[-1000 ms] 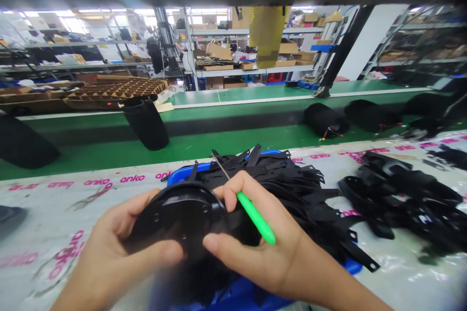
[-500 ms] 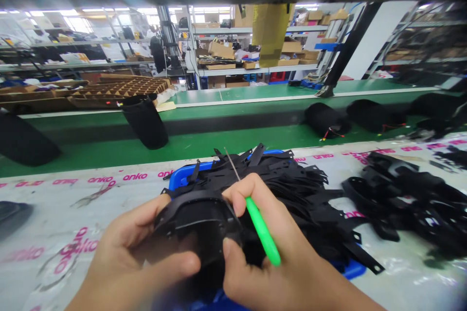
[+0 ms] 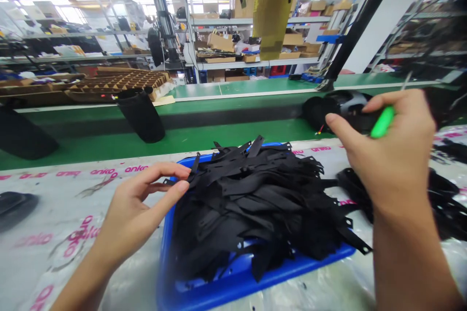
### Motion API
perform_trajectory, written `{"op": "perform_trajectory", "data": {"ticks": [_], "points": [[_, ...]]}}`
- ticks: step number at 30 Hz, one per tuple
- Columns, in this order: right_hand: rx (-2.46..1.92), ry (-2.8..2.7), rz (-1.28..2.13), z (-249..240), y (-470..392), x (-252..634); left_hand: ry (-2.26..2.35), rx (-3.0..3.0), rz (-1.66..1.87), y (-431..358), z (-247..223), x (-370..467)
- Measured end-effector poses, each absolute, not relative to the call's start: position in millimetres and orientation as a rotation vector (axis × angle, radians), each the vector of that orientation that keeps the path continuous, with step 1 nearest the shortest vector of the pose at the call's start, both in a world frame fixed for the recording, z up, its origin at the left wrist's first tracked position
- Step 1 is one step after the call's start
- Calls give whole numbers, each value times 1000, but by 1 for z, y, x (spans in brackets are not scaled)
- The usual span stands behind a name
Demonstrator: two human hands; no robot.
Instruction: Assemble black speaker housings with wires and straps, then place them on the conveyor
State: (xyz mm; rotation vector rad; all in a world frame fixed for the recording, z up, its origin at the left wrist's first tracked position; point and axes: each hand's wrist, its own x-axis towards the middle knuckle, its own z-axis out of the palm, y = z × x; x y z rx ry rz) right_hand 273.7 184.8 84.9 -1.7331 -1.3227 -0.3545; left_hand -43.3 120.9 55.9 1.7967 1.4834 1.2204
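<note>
My left hand (image 3: 146,204) is at the left rim of a blue tray (image 3: 166,262), thumb and forefinger closing on the end of a black strap (image 3: 195,167). A heap of black straps (image 3: 255,194) with holed ends fills the tray. Raised at the right, my right hand (image 3: 394,141) keeps a green-handled tool (image 3: 383,122) with a thin metal shaft in its curled fingers. Its thumb and forefinger are spread apart. Just beyond them is a curved, shiny black part (image 3: 352,101); whether the fingers touch it, I cannot tell.
A pile of black parts (image 3: 443,204) lies to the right on the printed plastic sheet (image 3: 124,252). Black fabric tubes (image 3: 142,116) stand or lie on the green belt (image 3: 219,131) behind. A dark part (image 3: 16,206) sits far left. Shelves hold boxes at the back.
Both hands have parted from the black part they held over the tray. My right hand has gone up and right with the tool, the part near it; my left reached the straps.
</note>
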Motion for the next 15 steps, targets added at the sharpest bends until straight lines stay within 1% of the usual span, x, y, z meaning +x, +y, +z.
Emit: {"op": "perform_trajectory", "data": {"ticks": [2,3,6,8,11,15], "points": [[-2071,-1397,-270,81,191,288,1416,1979,1098,121,53,-42],[-2165,-1427,-197,78,193,294,1370,2088,1026,121,52,-42],[-2338,-1481,-36,69,198,305,1298,2368,864,119,47,-41],[-2379,-1464,-20,68,198,307,1305,2454,800,117,43,-41],[-2279,-1432,-64,72,196,302,1294,2510,725,116,35,-38],[-1859,-1475,-60,80,187,279,1229,2633,816,119,32,-26]]}}
